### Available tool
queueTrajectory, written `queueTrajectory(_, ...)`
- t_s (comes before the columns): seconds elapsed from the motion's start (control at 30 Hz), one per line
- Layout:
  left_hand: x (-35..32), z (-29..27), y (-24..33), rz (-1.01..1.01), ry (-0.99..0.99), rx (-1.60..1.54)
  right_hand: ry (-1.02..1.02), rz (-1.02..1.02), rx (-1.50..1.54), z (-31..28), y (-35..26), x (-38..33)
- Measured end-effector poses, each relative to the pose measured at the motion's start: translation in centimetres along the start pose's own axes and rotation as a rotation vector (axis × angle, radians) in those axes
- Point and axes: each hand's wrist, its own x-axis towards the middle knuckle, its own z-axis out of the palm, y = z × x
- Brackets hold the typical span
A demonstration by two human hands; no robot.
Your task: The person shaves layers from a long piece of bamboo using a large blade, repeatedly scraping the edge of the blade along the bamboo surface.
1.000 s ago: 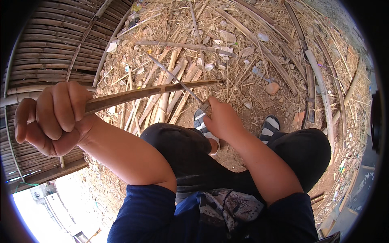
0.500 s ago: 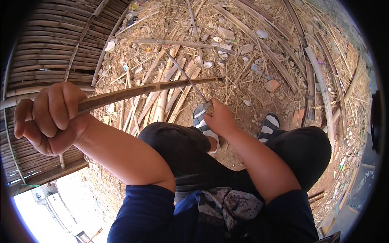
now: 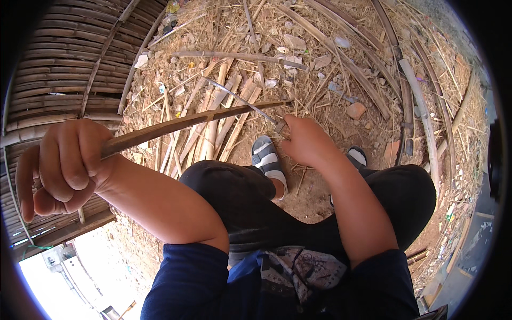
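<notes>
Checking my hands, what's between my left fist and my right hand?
In the head view, the bamboo strip spans from the left hand toward the right hand, over split bamboo pieces.

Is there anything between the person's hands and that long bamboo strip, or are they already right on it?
Nothing visible is in the way. The left hand is closed around one end of the bamboo strip, and the right hand holds a knife whose blade crosses the strip near its far end.

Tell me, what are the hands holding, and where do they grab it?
The left hand grips a long bamboo strip at its near end. The right hand holds a knife by its handle, blade against the strip.
</notes>
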Motion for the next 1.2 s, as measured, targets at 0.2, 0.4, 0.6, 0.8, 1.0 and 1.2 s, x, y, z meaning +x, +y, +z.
queueTrajectory(0.2, -0.4, -0.5, 0.9, -0.055, 0.037, 0.091, -0.11, 0.019, -0.004, -1.4, -2.8, -0.4)
queueTrajectory(0.4, -0.6, -0.8, 0.9, -0.029, 0.057, 0.086, -0.035, 0.19, -0.004, 3.4, 2.4, 1.0)
queueTrajectory(0.6, -0.9, -1.0, 2.1, -0.072, 0.089, 0.188, -0.078, 0.099, 0.014, 1.6, -1.6, 0.5)
queueTrajectory(0.8, -0.7, -1.1, 1.5, -0.054, 0.082, 0.109, 0.147, 0.193, 0.059, 7.0, 5.9, 1.7)
queueTrajectory(1.0, -0.5, -1.0, 1.7, -0.082, 0.117, 0.192, -0.013, 0.178, 0.023, 4.4, 2.4, 1.3)
queueTrajectory(1.2, -0.4, -1.0, 1.1, -0.061, 0.083, 0.116, 0.12, 0.217, 0.026, 8.3, 7.0, 1.6)
